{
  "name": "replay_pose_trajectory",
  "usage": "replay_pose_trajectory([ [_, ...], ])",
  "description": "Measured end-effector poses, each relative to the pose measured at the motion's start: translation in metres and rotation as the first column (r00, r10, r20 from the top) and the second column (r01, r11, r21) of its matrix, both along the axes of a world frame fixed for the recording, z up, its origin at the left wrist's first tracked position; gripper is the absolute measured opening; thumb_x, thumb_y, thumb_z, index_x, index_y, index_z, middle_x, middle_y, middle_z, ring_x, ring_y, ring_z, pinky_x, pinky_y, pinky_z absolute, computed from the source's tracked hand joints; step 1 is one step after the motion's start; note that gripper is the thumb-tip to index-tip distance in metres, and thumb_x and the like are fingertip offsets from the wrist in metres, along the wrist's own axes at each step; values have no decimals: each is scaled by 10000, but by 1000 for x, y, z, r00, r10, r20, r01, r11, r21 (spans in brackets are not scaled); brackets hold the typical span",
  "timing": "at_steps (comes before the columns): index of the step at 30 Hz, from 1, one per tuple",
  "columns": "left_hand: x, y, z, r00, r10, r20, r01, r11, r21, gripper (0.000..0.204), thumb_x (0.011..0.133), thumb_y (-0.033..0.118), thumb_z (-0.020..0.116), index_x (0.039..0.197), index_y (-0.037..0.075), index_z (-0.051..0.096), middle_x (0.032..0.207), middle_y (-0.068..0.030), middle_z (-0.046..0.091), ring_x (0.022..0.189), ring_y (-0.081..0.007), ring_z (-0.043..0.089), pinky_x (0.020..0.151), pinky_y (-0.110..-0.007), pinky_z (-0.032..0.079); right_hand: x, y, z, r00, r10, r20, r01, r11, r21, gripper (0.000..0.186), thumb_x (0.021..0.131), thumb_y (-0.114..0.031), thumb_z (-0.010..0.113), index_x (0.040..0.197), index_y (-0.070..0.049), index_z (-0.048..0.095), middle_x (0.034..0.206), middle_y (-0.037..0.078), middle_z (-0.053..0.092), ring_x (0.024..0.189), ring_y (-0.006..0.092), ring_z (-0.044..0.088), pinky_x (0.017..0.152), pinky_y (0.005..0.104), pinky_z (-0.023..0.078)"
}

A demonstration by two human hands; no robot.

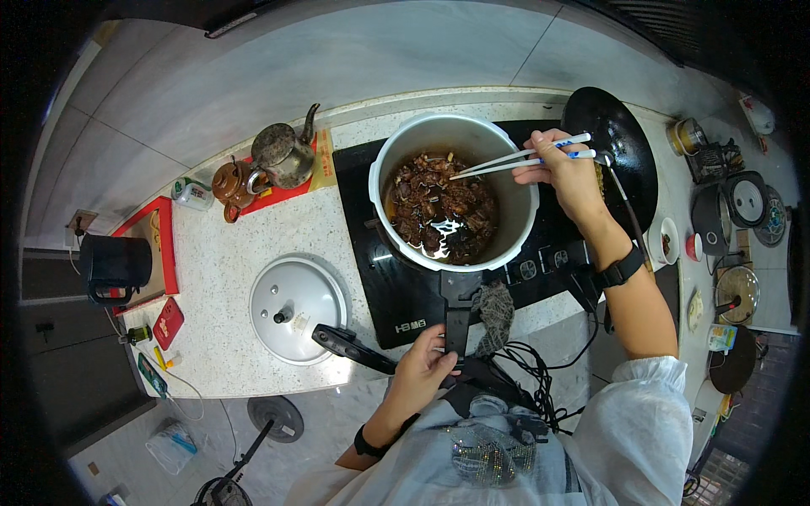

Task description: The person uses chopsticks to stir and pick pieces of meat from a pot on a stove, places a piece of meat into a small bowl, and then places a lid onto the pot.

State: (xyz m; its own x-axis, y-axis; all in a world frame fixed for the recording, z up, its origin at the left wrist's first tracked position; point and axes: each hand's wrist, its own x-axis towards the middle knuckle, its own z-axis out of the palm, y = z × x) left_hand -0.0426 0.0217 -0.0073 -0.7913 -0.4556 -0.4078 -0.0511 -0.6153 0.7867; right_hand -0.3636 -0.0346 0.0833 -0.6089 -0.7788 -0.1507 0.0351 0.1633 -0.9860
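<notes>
A deep silver pressure cooker pot [380, 173] stands on the black cooktop [396, 312], holding dark brown chunks of meat [456, 198] in a glossy brown sauce. My right hand [561, 169] grips a pair of white chopsticks [515, 162] with blue-patterned ends. Their tips reach down to the meat near the middle of the pot. Below the pot, my left hand [426, 364] is closed on its black pot handle [456, 316]. The silver cooker lid [295, 308], with its own black handle, lies on the counter left of the cooktop.
A black wok [612, 152] sits right of the pot, a metal spatula across it. A grey rag [494, 319] and black cables [540, 379] lie by the handle. Two teapots [283, 156] stand at the back left, and a black kettle [116, 261] at far left. A white bowl [665, 239] is at right.
</notes>
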Motion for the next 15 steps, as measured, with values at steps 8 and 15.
replay_pose_trajectory([
  [8, 0, -1, 0, 1000, -1, 0, 1, 999, 39, 460, 889, -22, 517, 1309, -20, 332, 1081, -131, 523, 915, -158, 581, 740, -282, 556, 22, 19, 19, 946, 260, -192, -268, 963, -17, 189, 898, -177, 583, 914, 9, 613, 728, 73, 626, 618, 130, 622, 534, 219, 504],
  [15, 0, -1, 0, 1000, -2, -10, 3, 1000, 21, 461, 890, -18, 519, 1310, -22, 327, 1076, -135, 526, 908, -155, 584, 737, -281, 555, 50, 15, -1, 772, 590, -237, -577, 806, 132, 141, 851, -110, 629, 851, 31, 643, 786, 64, 608, 620, 117, 576, 565, 238, 478],
])
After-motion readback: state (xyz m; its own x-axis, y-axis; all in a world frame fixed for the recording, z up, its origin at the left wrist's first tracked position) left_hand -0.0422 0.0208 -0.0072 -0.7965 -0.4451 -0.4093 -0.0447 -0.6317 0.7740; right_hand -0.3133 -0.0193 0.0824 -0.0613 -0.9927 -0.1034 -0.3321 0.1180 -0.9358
